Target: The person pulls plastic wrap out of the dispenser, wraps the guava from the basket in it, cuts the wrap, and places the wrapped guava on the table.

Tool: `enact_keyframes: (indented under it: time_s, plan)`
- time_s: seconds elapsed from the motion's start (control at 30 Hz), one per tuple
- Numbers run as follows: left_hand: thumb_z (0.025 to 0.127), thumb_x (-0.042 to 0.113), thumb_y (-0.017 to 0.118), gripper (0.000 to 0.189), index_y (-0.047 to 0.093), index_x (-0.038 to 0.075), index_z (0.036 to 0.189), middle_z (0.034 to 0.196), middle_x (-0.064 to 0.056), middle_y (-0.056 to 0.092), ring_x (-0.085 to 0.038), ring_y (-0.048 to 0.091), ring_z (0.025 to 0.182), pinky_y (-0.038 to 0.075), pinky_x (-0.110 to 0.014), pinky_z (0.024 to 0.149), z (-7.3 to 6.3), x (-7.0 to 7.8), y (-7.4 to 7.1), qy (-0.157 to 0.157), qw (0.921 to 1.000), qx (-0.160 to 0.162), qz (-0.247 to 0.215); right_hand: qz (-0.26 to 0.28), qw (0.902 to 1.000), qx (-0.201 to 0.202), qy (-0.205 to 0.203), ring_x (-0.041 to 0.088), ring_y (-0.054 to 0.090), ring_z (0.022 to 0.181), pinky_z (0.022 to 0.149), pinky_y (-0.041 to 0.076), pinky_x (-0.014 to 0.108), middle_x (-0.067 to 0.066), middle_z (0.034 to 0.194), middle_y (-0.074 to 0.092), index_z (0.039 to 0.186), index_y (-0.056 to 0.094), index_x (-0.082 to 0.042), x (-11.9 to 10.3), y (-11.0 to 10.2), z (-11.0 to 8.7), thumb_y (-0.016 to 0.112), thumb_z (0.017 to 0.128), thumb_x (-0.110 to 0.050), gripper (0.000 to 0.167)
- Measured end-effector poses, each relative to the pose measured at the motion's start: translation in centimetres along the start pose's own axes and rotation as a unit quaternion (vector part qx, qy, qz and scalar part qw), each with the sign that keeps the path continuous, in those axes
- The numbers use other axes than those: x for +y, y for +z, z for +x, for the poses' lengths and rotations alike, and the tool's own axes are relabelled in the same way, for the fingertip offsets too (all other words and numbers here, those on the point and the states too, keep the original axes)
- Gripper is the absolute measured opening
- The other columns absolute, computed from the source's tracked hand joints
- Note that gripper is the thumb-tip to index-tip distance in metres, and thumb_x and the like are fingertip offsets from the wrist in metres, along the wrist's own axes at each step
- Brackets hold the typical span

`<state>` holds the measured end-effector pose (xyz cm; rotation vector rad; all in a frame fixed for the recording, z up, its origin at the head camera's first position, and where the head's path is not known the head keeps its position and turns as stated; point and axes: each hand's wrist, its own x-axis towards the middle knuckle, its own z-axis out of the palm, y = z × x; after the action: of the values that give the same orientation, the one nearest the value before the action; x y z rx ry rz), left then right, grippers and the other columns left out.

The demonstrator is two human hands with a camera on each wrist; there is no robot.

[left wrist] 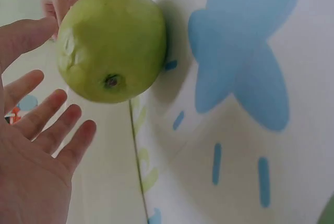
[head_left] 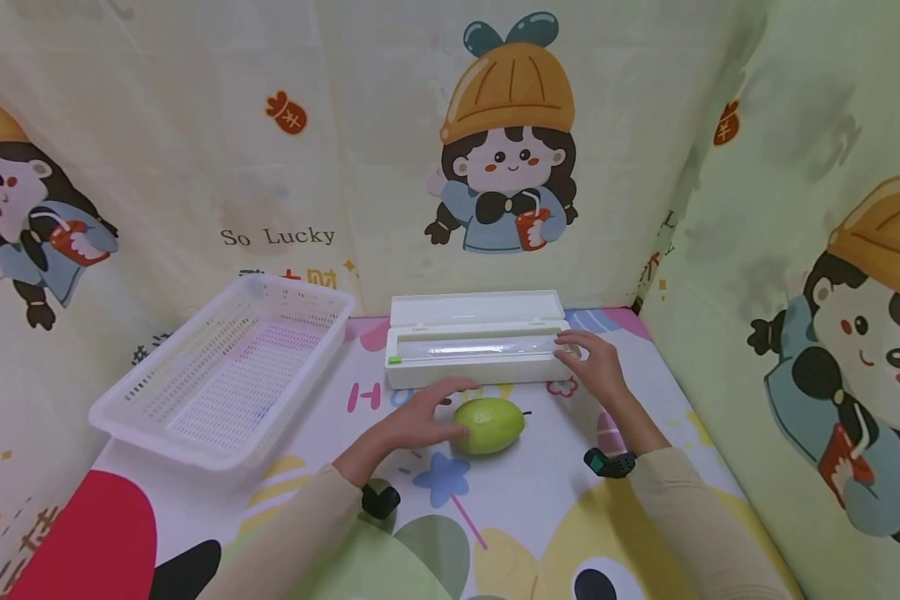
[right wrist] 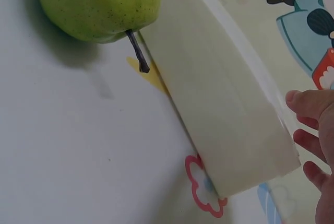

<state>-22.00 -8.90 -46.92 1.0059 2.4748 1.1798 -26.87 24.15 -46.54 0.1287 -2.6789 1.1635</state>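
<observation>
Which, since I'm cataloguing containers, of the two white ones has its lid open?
The long box just beyond the green fruit: its lid is tipped back, whereas the perforated basket to its left shows no lid.

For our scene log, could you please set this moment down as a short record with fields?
Left hand: fingers apart beside the green fruit, thumb at its side; contact unclear
Right hand: fingertips at the right end of the white box
Green fruit: on the patterned cloth, nearer the person than the box; stem points right
White box: lid raised, clear roll inside
Basket: white, perforated, left of the box
</observation>
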Motion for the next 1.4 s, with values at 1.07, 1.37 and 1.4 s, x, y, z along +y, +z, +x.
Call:
enact_keyframes:
  time_s: [1.07, 1.37, 1.4]
  plan:
    - [0.083, 0.022, 0.076, 0.049, 0.060, 0.009, 0.127, 0.127, -0.005, 0.064, -0.023, 0.058, 0.121, 0.047, -0.045, 0.104, -0.2, -1.4, -5.0, 0.021, 0.9833, 0.171, 0.060, -0.004, 0.9995, -0.030, -0.004, 0.034, 0.047, 0.133, 0.108, 0.041, 0.052, 0.012, 0.134, 0.059, 0.117, 0.068, -0.009, -0.9, 0.8, 0.6, 0.069, 0.090, -0.019, 0.029]
    - [0.085, 0.024, 0.074, 0.046, 0.060, 0.013, 0.127, 0.129, -0.004, 0.062, -0.022, 0.057, 0.122, 0.045, -0.044, 0.107, -0.2, -2.2, -5.8, -0.040, 0.9846, 0.170, 0.013, -0.019, 0.9994, -0.019, -0.023, 0.035, 0.050, 0.130, 0.109, 0.040, 0.053, 0.015, 0.132, 0.060, 0.119, 0.068, -0.008, -1.1, 1.2, 1.0, 0.068, 0.090, -0.018, 0.031]
    - [0.085, 0.024, 0.074, 0.046, 0.060, 0.013, 0.127, 0.128, -0.004, 0.062, -0.023, 0.057, 0.121, 0.045, -0.044, 0.107, -0.1, -2.2, -5.8, -0.042, 0.9844, 0.171, 0.009, -0.022, 0.9993, -0.018, -0.024, 0.035, 0.050, 0.130, 0.109, 0.039, 0.053, 0.015, 0.132, 0.061, 0.119, 0.068, -0.008, -1.1, 1.3, 1.0, 0.068, 0.090, -0.017, 0.030]
